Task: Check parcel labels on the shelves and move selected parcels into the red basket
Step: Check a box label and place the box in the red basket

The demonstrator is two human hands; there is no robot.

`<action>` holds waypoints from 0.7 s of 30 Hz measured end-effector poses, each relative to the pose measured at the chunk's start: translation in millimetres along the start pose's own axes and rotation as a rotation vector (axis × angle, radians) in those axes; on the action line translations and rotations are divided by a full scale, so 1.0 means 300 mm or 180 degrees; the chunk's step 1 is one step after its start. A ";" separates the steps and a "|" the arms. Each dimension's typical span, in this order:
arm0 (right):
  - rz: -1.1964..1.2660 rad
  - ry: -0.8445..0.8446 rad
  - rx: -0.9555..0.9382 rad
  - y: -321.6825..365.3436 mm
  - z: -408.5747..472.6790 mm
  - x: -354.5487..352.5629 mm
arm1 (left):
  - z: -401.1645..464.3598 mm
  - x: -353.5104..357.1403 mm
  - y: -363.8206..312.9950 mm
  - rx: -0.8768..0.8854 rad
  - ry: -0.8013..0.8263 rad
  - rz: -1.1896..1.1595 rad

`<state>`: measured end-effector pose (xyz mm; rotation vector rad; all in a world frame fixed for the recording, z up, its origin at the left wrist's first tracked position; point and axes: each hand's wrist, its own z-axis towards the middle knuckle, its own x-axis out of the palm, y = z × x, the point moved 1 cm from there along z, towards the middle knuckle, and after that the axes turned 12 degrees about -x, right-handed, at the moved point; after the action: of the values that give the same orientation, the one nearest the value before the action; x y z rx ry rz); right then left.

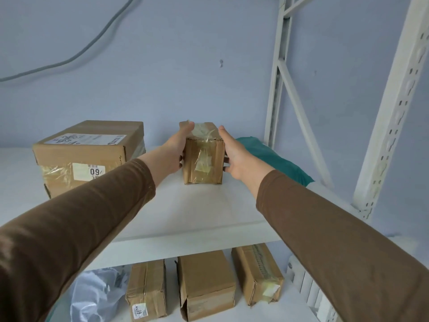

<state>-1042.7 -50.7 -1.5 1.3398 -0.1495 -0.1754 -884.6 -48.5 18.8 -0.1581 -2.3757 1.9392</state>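
A small taped cardboard parcel (pixel 203 160) stands on the white upper shelf (pixel 197 212), about the middle of the view. My left hand (pixel 175 151) grips its left side, fingers along the top edge and thumb at the front. On the parcel's right side lies my right hand (pixel 234 156), forefinger stretched along it and the other fingers curled at the front corner. No label shows on the parcel's near face, only clear tape. The red basket is out of view.
A larger labelled box (pixel 86 154) stands at the left of the same shelf, a green soft parcel (pixel 274 156) to the right. On the lower shelf lie three brown boxes (pixel 206 284) and a grey plastic bag (pixel 97 296). White rack uprights (pixel 392 112) stand on the right.
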 end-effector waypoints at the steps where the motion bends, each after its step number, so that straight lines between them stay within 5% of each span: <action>1: -0.0037 0.0013 0.0052 0.011 -0.020 0.002 | 0.006 0.001 0.007 -0.0020 0.0034 -0.0052; 6: 0.0151 0.0199 -0.0019 0.063 -0.187 -0.033 | -0.089 0.040 0.053 0.0184 -0.0036 -0.0178; 15: 0.0337 0.0216 -0.1047 0.081 -0.585 -0.201 | -0.480 0.154 0.247 0.1411 0.0131 -0.0135; 18: -0.0091 0.0187 -0.1816 0.073 -0.664 -0.223 | -0.544 0.167 0.302 0.1207 0.0093 -0.0824; 21: -0.1509 -0.0047 -0.2888 0.069 -0.739 -0.219 | -0.589 0.185 0.331 0.0832 0.0340 -0.1490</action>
<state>-1060.0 178.9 -31.2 0.4458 0.2253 -0.5768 -915.1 149.8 -43.5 0.2768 -1.8542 1.9190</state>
